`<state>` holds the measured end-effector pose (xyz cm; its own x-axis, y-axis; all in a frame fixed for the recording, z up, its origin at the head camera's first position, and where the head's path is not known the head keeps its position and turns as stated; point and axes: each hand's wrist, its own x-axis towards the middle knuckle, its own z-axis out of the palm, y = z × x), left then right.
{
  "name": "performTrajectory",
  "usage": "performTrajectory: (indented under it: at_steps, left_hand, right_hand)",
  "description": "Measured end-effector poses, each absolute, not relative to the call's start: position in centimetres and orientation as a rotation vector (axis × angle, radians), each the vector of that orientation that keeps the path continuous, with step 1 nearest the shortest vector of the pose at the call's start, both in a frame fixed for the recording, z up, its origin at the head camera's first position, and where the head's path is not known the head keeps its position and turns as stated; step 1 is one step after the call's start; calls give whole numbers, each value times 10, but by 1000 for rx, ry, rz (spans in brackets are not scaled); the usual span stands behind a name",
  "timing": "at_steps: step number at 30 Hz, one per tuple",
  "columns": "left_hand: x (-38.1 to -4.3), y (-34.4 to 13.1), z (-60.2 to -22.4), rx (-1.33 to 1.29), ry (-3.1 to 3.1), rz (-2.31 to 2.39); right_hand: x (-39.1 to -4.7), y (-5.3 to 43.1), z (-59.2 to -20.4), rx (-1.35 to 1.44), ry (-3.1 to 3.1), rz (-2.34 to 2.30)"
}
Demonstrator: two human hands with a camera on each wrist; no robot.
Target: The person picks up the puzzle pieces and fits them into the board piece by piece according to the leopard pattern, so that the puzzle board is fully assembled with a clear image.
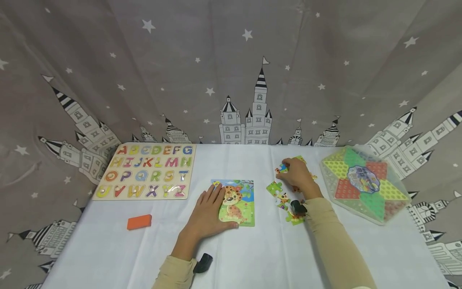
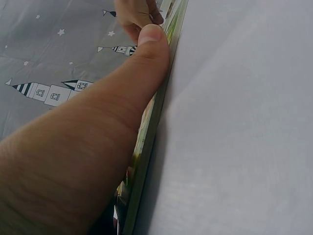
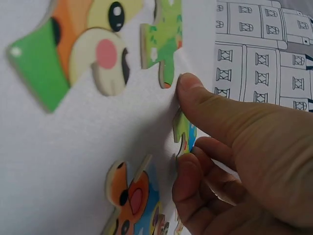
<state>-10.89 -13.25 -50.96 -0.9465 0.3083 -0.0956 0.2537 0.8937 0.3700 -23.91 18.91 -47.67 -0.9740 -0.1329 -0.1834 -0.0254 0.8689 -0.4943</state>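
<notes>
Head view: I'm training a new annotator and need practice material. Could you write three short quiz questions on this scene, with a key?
1. Which hand rests on the spotted-animal puzzle board?
2. True or false: the orange block touches the alphabet board.
3. In the head view, what lies just right of the loose puzzle pieces?
A) the alphabet board
B) the hexagonal game box
C) the orange block

Key:
1. The left hand.
2. False; it lies on the white cloth, apart from the board.
3. B.
</notes>
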Motion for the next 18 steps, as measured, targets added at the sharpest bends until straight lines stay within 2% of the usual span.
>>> performTrajectory:
  at_steps: [11, 18]
  left_hand:
    - [-109, -133, -509, 431, 2920, 539]
    - [-109, -132, -511, 425, 2915, 538]
  right_hand:
    - [-235, 189, -480, 13, 2849, -904]
    - [-209, 168, -468, -53, 2723, -1162]
